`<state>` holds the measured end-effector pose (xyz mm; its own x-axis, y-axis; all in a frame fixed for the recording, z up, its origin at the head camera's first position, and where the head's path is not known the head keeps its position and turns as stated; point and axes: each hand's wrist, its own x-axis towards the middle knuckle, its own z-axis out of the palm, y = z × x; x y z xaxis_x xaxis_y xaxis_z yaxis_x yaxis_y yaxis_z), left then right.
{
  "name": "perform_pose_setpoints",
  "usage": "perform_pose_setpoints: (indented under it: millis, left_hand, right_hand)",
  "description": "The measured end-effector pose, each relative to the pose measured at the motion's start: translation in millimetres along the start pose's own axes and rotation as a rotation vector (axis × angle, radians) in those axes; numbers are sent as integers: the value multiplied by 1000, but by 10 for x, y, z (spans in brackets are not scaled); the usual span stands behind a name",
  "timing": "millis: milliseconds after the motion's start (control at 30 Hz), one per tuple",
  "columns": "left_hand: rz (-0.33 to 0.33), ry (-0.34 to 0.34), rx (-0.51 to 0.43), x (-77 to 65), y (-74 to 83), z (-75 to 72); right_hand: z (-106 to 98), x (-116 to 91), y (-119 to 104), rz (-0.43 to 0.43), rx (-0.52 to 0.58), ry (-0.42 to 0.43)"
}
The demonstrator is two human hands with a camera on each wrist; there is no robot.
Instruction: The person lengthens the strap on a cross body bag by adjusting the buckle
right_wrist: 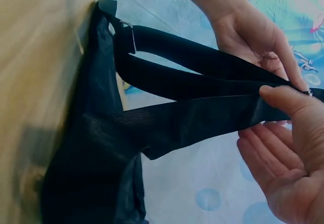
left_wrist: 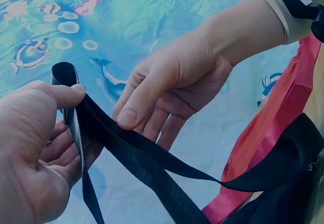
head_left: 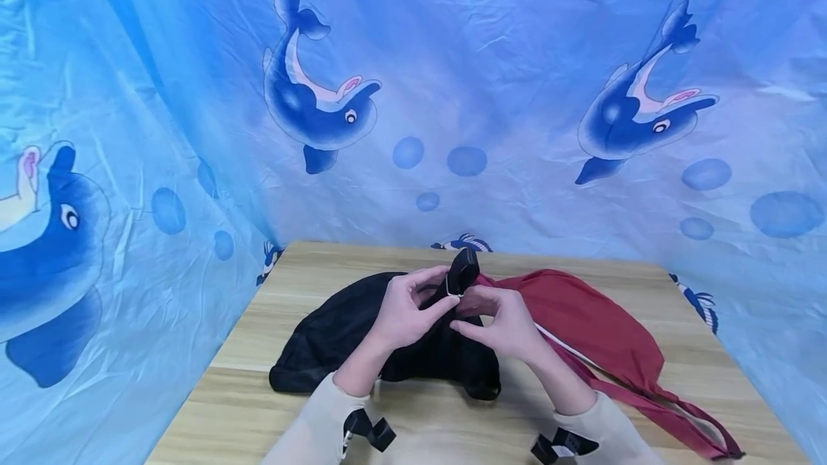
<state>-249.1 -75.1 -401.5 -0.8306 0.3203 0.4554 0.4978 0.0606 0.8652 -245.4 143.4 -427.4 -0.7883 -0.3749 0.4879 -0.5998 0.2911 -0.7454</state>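
Left hand (head_left: 408, 314) and right hand (head_left: 504, 320) are held close together above the desk (head_left: 226, 415). A black shoulder bag (head_left: 336, 332) is spread toward the desk's left edge, a red shoulder bag (head_left: 588, 321) toward the right. The black strap (head_left: 464, 271) is pinched by both hands, the left beside its metal buckle (head_left: 459, 296).

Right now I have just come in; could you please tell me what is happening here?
A person is handling the strap of a black bag. The left hand pinches it above the bag; the right hand is at the strap too, though whether it grips is unclear. The black bag lies on the table, with a red bag to its right.
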Motion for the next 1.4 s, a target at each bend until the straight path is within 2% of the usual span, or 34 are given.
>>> perform_pose_setpoints:
  millis: [133, 233, 333, 433, 500, 700, 800, 933, 1033, 1133, 1200, 1300, 1400]
  left_hand:
    - [15, 38, 22, -20, 32, -15]
    - [24, 69, 10, -28, 55, -23]
    - [30, 60, 6, -24, 57, -11]
    - [27, 35, 16, -26, 37, 18]
    - [21, 20, 18, -24, 15, 44]
    - [37, -35, -20, -16, -9, 121]
    - [35, -41, -25, -29, -12, 125]
    - [46, 2, -16, -36, 12, 74]
    - [68, 37, -23, -38, 24, 46]
    - [77, 43, -33, -43, 0, 49]
    - [70, 25, -49, -44, -20, 65]
    - [76, -4, -69, -33, -44, 95]
    - [91, -11, -62, -9, -55, 116]
  right_hand:
    - [40, -47, 45, -22, -7, -2]
    - [32, -92, 109, 23, -31, -52]
    - [10, -131, 183, 51, -68, -112]
    - [11, -143, 217, 23, -60, -142]
    - [21, -132, 205, -6, -25, -124]
    - [49, -111, 136, -13, 85, 34]
    - [53, -139, 137, -11, 135, 44]
    - [50, -184, 159, -17, 92, 36]
    - [35, -218, 206, -34, -11, 8]
    - [28, -226, 236, -60, -83, -1]
    - [24, -211, 228, -78, -86, 17]
    - [-4, -144, 166, -114, -10, 63]
    - [-79, -36, 81, -198, 70, 105]
